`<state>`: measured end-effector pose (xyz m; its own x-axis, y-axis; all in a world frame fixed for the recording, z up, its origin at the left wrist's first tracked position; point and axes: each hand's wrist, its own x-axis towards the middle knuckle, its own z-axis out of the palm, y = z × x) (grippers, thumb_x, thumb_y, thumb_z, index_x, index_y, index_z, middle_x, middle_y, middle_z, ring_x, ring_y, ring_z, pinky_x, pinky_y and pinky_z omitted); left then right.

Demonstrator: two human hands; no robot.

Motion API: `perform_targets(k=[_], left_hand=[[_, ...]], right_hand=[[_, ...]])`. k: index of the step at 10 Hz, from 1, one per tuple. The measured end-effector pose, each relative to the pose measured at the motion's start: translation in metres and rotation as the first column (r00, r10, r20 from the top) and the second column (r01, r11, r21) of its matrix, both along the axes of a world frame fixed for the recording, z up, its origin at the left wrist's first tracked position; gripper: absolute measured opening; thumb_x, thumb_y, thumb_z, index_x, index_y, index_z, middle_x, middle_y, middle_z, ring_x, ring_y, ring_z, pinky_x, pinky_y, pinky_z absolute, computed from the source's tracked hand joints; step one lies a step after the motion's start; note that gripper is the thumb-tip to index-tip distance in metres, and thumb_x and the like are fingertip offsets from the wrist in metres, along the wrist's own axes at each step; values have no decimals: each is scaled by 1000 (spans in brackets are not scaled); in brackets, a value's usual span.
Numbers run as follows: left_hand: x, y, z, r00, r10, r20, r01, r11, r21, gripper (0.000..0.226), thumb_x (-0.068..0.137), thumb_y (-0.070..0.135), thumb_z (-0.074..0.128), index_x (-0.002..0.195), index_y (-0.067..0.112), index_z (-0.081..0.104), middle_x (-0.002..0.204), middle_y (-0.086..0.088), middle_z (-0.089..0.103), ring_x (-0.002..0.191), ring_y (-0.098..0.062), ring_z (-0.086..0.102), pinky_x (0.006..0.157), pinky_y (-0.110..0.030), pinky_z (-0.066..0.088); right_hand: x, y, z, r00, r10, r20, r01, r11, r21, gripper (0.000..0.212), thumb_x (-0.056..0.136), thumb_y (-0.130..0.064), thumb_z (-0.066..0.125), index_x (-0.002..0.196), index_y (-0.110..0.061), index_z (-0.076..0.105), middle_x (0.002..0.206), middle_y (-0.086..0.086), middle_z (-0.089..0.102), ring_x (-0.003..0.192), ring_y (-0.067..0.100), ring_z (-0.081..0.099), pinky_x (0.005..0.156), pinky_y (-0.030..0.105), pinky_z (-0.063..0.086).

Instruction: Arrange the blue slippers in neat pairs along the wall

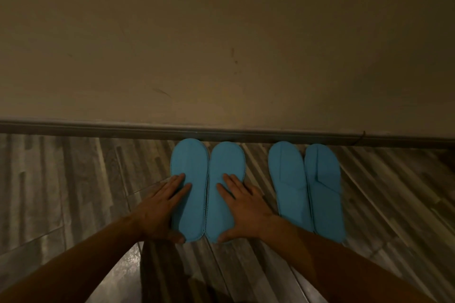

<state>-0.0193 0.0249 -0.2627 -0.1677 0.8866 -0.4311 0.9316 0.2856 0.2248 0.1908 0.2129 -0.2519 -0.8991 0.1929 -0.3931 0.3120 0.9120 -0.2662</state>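
We see a dim room with a wooden floor [73, 192] and a plain wall [221, 32] at the far side, with a dark baseboard [98, 126] along its bottom.

Starting at the left, our left hand [161, 206] lies flat and spread open on the outer edge of the first slipper [190, 167]. Its fingers [181, 178] rest on the blue fabric and the thumb sits at the near end of the slipper; it presses rather than grips.

Just to the right, touching the first one along its long side, lies the second slipper [226, 162]. Our right hand [242, 206] is also flat and open on it, fingers on top, thumb at the near end, with nothing closed inside the hand. These two slippers show a plain blue face with stitching around the rim, and their far ends are very near the baseboard.

Further right, apart from this pair with a strip of floor between, lies the third slipper [286, 179], and the fourth slipper [325, 192] is touching it side by side. Both show a folded upper part. Their far ends also point to the wall, close to the baseboard. No hand touches this pair.
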Motion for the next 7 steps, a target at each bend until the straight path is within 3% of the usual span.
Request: perform_targets(k=[2,3,5,7], left_hand=[[2,2,7,1000,-9,-3,9,999,-46,134,57,92,52,153,28,-15,159,-4,-28,147,-23,-23,121,-42,-8],[3,2,8,999,-33,-35,32,999,-41,133,56,95,48,153,28,-15,160,-4,-27,148,-23,-21,124,-48,-1],[6,5,22,1000,-6,-25,5,999,-46,124,61,98,40,150,36,-21,158,-1,-33,147,-21,-24,123,-52,-5],[7,25,51,992,124,-13,-122,988,96,113,68,95,34,149,39,-21,159,3,-29,149,-19,-22,122,-51,-4]], right_hand=[[0,1,-2,1000,13,3,-13,1000,11,134,65,-84,63,158,-20,-10,165,4,-24,150,22,-24,118,47,-9],[2,1,-1,1000,17,-10,-16,1000,18,134,65,-85,62,157,-20,-10,165,4,-25,150,22,-25,116,44,-12],[11,6,8,997,-47,-66,48,999,20,131,65,-86,59,157,-25,-11,164,3,-26,150,21,-23,119,47,-8],[17,31,36,974,-204,-101,211,976,56,128,65,-95,44,155,-30,-20,161,1,-33,149,20,-28,121,55,-6]])
